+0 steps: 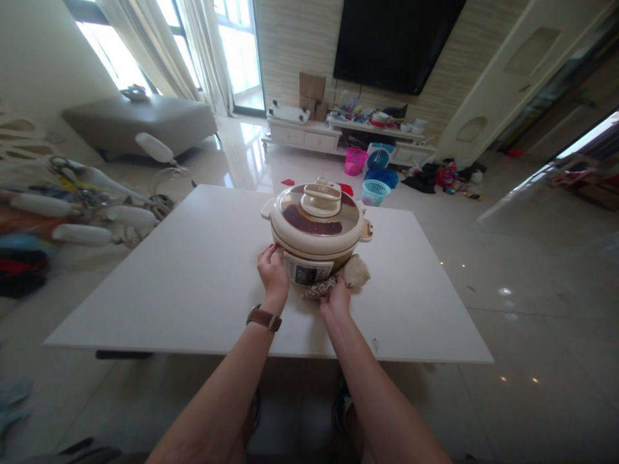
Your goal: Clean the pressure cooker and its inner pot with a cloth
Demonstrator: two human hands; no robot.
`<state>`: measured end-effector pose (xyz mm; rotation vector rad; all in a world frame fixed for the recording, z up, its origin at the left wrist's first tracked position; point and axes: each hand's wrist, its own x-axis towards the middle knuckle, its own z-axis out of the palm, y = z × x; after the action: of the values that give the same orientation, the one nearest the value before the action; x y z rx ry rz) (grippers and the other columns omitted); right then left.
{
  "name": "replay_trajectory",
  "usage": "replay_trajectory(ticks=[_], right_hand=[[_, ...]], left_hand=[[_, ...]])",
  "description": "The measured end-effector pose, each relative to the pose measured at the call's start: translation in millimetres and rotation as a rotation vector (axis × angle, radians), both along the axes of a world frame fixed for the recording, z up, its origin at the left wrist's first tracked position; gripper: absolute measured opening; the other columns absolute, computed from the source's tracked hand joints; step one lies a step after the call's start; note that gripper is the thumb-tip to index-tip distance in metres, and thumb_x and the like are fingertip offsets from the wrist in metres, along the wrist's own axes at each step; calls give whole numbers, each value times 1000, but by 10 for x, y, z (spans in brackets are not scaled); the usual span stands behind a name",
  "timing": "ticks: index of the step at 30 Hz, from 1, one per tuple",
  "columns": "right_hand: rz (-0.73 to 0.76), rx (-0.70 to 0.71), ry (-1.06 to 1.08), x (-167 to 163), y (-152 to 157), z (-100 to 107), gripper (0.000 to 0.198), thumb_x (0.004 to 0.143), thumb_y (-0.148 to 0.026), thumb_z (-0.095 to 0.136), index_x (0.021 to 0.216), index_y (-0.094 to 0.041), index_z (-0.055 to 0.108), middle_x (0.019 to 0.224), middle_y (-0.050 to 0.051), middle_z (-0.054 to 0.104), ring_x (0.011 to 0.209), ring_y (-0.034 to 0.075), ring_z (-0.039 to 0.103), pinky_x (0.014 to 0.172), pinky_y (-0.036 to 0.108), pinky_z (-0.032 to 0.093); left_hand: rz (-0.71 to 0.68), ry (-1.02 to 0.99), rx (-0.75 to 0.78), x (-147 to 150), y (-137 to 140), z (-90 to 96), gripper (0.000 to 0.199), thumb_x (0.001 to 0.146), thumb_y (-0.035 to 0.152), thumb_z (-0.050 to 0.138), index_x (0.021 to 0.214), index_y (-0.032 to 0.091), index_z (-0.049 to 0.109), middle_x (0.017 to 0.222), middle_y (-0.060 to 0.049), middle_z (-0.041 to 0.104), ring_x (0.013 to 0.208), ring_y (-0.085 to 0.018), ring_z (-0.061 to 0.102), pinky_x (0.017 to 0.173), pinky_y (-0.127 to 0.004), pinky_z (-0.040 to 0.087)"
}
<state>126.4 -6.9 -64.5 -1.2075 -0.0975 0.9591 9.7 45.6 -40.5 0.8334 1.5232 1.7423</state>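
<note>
A cream-and-brown electric pressure cooker (316, 225) stands upright on a white table (203, 270), its lid closed and its control panel facing me. My left hand (273, 269) is against the cooker's lower left side, fingers curled and thumb side toward the body, steadying it. In my right hand (337, 295) is a bunched cloth (356, 270), beige with a brown-and-white patterned part, pressed at the cooker's lower front right. The fingers of that hand are partly hidden by the cloth. A brown-strapped watch circles my left wrist.
Past the table's far edge, a turquoise basket (376, 191) and a pink bin (355, 161) stand on the shiny floor. A low white TV cabinet (304, 136) lies beyond, under a wall television (396, 45). To the left are a chandelier-like fixture (130, 216) and a grey bench (140, 122).
</note>
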Motion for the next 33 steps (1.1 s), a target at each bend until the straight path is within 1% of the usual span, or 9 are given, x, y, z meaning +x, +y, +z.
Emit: replay_trajectory(ticks=[3,6,10,12,17,20,27,30,33], right_hand=[[-62,-1,151,-3,-74,219,29,83,-36,61,109,-23,60,100,2,74,91,20,72,70,34,63],[-116,50,124,115,-86,394,31,83,-34,63,112,-23,61,104,1,74,94,19,72,74,33,64],[-117,-44,104,277,-47,484,21,85,-29,59,105,-22,60,90,0,71,80,17,69,64,30,62],[-106,-62,129,273,-63,511,20,86,-29,58,104,-22,59,90,1,71,79,18,69,61,30,61],[-69,67,151,204,-139,611,30,85,-33,64,112,-24,58,102,3,74,92,20,71,68,35,64],[-85,78,145,256,-118,588,30,85,-32,63,113,-23,58,103,4,74,95,20,71,73,38,65],[-2,1,110,261,-53,293,28,85,-37,61,109,-22,60,99,4,73,92,22,72,76,42,65],[-14,-24,179,268,-48,335,24,87,-33,58,108,-22,59,100,4,72,93,21,71,79,44,66],[-10,24,251,322,-66,485,21,91,-30,56,109,-20,59,101,6,73,95,21,71,82,45,66]], left_hand=[[4,-12,6,14,-4,11,36,80,14,56,107,15,80,124,-13,68,126,-25,63,120,-38,42],[2,-5,3,26,-23,38,35,81,14,56,107,14,79,124,-14,68,125,-25,63,120,-39,42],[-22,-3,-16,39,-57,69,36,81,14,56,108,14,79,125,-14,69,124,-25,64,119,-40,43],[-23,-6,-21,47,-66,73,35,81,13,57,109,14,79,125,-13,69,124,-25,63,119,-40,43],[0,-17,3,67,-63,72,35,81,12,58,108,16,79,124,-12,70,123,-24,64,118,-38,44],[4,-22,1,68,-61,79,34,80,11,58,107,15,79,123,-12,70,123,-24,64,118,-38,44],[-10,-15,30,53,-60,55,35,79,9,57,104,17,80,120,-10,71,121,-23,65,117,-37,46],[-10,-12,30,52,-58,42,36,78,9,57,105,17,80,120,-10,71,121,-23,65,117,-38,46],[-7,-15,34,54,-57,38,37,78,9,56,106,16,80,120,-11,71,121,-24,65,115,-38,47]])
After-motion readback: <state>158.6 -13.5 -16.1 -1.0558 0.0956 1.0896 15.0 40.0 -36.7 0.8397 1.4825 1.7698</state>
